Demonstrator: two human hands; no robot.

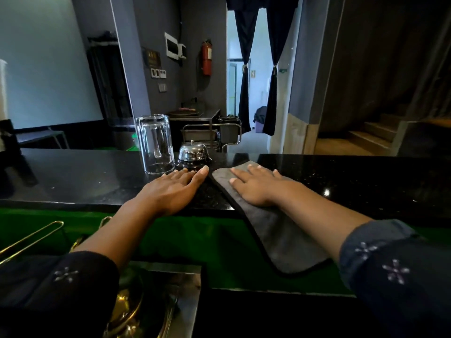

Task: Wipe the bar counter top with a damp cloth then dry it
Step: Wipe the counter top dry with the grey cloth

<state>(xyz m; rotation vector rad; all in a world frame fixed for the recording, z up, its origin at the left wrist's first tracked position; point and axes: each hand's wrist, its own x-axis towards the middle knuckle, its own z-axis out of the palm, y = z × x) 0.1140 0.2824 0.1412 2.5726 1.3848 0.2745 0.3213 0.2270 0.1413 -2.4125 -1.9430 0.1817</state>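
A black speckled bar counter top (pixel 341 181) runs across the view. A grey cloth (pixel 275 230) lies on it in the middle, and its near half hangs over the front edge. My right hand (pixel 258 186) presses flat on the cloth's far part with straight fingers. My left hand (pixel 170 189) rests flat on the bare counter just left of the cloth, its fingertips close to the bell's base.
An upturned clear glass mug (pixel 156 145) stands on the counter left of centre, with a chrome desk bell (pixel 192 152) right beside it. Below the front edge is a green surface (pixel 195 240). Brass and steel items (pixel 136 308) sit at the lower left.
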